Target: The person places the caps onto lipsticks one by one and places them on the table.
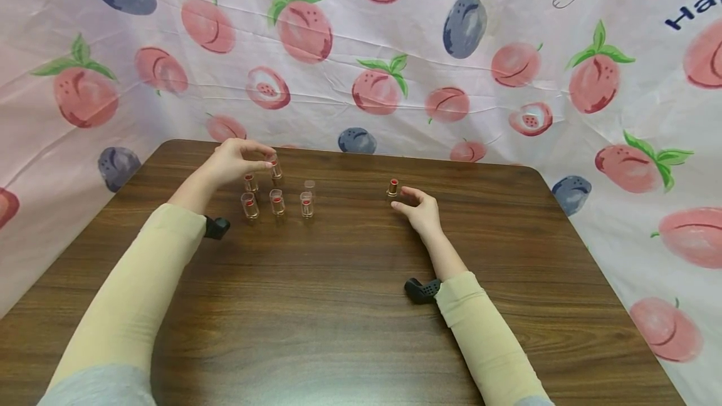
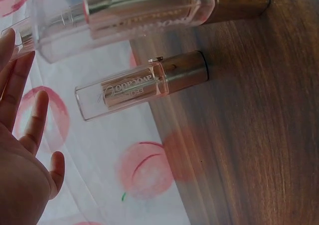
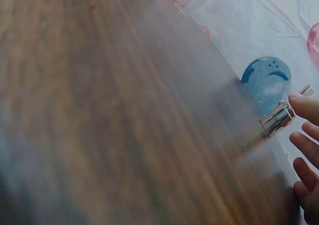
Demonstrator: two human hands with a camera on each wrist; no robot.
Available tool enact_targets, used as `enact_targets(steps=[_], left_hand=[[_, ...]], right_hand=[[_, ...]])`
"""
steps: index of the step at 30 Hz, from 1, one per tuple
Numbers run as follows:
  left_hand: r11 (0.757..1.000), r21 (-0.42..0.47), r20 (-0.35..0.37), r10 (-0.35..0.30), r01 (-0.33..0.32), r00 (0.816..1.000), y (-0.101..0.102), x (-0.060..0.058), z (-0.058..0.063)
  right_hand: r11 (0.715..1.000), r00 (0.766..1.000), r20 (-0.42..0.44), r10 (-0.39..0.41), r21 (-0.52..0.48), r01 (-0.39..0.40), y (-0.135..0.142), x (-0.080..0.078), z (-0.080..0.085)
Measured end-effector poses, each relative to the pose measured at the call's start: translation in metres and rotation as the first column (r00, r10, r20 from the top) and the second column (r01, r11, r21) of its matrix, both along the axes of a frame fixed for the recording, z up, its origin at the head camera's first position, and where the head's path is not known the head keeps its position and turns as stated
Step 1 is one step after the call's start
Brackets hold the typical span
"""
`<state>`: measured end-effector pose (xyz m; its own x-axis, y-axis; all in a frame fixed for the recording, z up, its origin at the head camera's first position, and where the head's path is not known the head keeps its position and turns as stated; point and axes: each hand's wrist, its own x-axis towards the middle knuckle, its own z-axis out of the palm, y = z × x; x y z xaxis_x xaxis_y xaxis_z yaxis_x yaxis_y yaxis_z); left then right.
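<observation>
At the far left of the table, my left hand (image 1: 239, 158) has thumb and index finger at the clear cap of a lipstick (image 1: 275, 168), pinching it near the top; its other fingers are spread in the left wrist view. Several more capped lipsticks (image 1: 277, 203) stand upright beside and in front of it. A loose clear cap (image 1: 309, 187) stands behind the rightmost of these. Further right is an uncapped lipstick (image 1: 393, 187), gold with a red tip. My right hand (image 1: 420, 210) is beside it, thumb and fingers parted, fingertips close to the tube.
The brown wooden table (image 1: 316, 306) runs back to a fruit-print cloth (image 1: 429, 30), which hangs behind and along the sides. Black wrist cameras (image 1: 422, 291) sit on both wrists. The capped lipsticks stand close together near my left hand.
</observation>
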<state>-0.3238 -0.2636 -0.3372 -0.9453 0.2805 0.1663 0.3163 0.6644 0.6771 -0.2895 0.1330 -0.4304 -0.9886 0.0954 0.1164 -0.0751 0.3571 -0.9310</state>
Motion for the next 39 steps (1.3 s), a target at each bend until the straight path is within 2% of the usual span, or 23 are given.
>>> enact_targets(steps=[6, 19, 24, 32, 39], left_hand=[[1.0, 0.0, 0.024, -0.021, 0.021, 0.999, 0.003, -0.007, -0.004], [0.999, -0.03, 0.105, -0.012, 0.015, 0.994, 0.005, -0.014, -0.011], [0.999, -0.037, 0.112, -0.014, 0.019, 0.994, 0.005, -0.016, -0.014], [0.997, -0.069, 0.097, -0.026, 0.033, 0.995, 0.006, -0.02, -0.019], [0.996, -0.077, 0.104, -0.035, 0.043, 0.994, 0.009, -0.02, -0.019]], right_hand=[[1.0, 1.0, 0.008, -0.012, -0.016, 0.012, -0.003, -0.005, -0.002], [0.996, 0.996, -0.063, -0.067, 0.049, 0.07, -0.01, -0.01, -0.003], [0.99, 0.994, -0.045, -0.095, 0.104, 0.1, -0.012, -0.013, -0.004], [0.963, 0.987, -0.045, -0.154, 0.219, 0.16, -0.016, -0.017, -0.004], [0.956, 0.984, -0.056, -0.17, 0.234, 0.178, -0.018, -0.017, -0.003]])
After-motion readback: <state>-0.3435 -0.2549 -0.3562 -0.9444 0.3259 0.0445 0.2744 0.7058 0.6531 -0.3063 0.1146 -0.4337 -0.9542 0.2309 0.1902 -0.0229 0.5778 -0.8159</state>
